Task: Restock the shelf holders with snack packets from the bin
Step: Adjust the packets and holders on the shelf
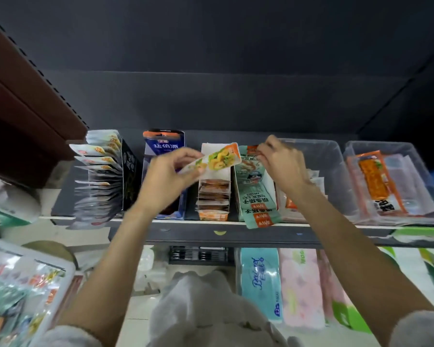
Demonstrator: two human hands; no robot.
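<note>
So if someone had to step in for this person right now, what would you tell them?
Left hand pinches a snack packet above the white holder, not yet in.
Right hand grips the top of the green packets in the next holder.
The holders along the shelf already hold packets.
The bin at lower left still has packets.
Left to do: slot in the held packet, then fetch more.

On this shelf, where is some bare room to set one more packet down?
Bare shelf runs behind the holders, toward the dark back wall. A narrow strip lies between the blue carton and the white holder. The front is crowded: fanned packets, green packets, clear bins.
</note>
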